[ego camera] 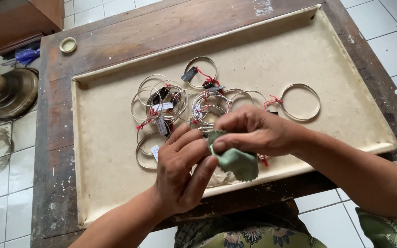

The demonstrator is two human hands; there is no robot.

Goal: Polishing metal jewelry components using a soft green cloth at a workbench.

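My left hand (184, 169) and my right hand (253, 132) meet over the near edge of a beige padded tray (336, 55). Between them is a silver bangle (206, 130), of which only a short piece shows at the fingertips. My right hand pinches a small green cloth (236, 160) against that bangle; the cloth hangs below the fingers. My left hand's fingers curl around the bangle from the left. Several silver bangles (161, 103) with red threads and small tags lie piled on the tray just beyond my hands. One bangle (301, 102) lies apart to the right.
The tray rests on a worn dark wooden table (116, 41). A small round pale lid (68, 44) sits at the table's far left corner. A brass stand base (12, 94) stands on the white tiled floor to the left. Patterned green fabric (253, 236) covers my lap below.
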